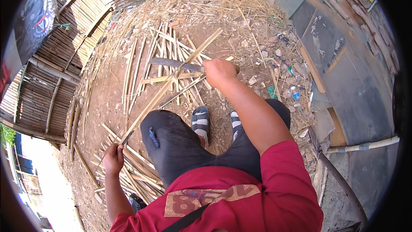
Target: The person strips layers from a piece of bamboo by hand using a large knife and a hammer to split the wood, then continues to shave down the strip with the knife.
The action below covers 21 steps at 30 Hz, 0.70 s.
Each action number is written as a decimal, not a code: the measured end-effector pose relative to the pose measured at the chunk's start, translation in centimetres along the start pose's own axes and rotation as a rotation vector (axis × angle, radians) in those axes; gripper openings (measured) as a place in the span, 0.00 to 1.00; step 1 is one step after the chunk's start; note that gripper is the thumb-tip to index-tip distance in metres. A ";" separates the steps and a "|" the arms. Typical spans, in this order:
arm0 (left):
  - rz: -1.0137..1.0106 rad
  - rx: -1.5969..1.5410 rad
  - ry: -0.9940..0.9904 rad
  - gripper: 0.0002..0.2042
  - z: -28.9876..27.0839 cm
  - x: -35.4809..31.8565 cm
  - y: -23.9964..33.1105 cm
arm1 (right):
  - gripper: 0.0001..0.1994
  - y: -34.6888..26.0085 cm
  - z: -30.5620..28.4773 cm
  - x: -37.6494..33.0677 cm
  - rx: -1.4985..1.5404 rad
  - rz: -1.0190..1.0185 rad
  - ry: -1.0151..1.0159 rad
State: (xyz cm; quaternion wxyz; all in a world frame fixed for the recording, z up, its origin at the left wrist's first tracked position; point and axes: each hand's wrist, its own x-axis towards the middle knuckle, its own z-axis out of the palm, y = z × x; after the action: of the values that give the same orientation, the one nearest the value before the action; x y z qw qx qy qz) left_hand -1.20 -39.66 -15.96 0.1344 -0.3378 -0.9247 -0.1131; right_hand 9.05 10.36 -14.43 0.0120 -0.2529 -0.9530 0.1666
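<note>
Ctr frame: your right hand (219,72) fist-grips long knife (174,63) on bamboo strip (171,83) | lower left: left hand (113,159) clenched round strip end | risk: blade skids along grain twd your sandalled feet (201,120).

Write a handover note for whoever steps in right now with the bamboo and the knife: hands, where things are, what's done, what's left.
Left hand: gripping the near end of a long bamboo strip, which slants up and away over the ground.
Right hand: closed on the handle of a big knife, blade pointing left, lying across the strip about midway.
Done, judging by the ground: a fan of cut strips ahead of the feet, and a second pile by the left hand.
Left: the strip in hand looks unfinished; how far the blade has cut I cannot tell.
</note>
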 end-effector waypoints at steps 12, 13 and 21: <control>-0.036 0.008 -0.045 0.12 -2.4 -0.5 -1.3 | 0.16 5.6 0.9 2.5 0.021 0.221 0.143; -0.051 0.004 -0.030 0.12 -2.4 -0.9 -1.4 | 0.16 5.1 1.4 2.4 0.032 0.216 0.160; -0.034 -0.033 -0.056 0.13 -3.1 -2.2 -2.1 | 0.18 4.9 2.8 2.1 0.243 0.167 0.153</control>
State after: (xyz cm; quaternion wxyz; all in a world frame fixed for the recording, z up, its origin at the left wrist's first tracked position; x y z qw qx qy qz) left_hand -0.41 -43.49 -14.01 0.1010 -0.3271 -0.9318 -0.1210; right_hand 9.29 14.48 -18.82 0.1009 -0.3398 -0.8978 0.2612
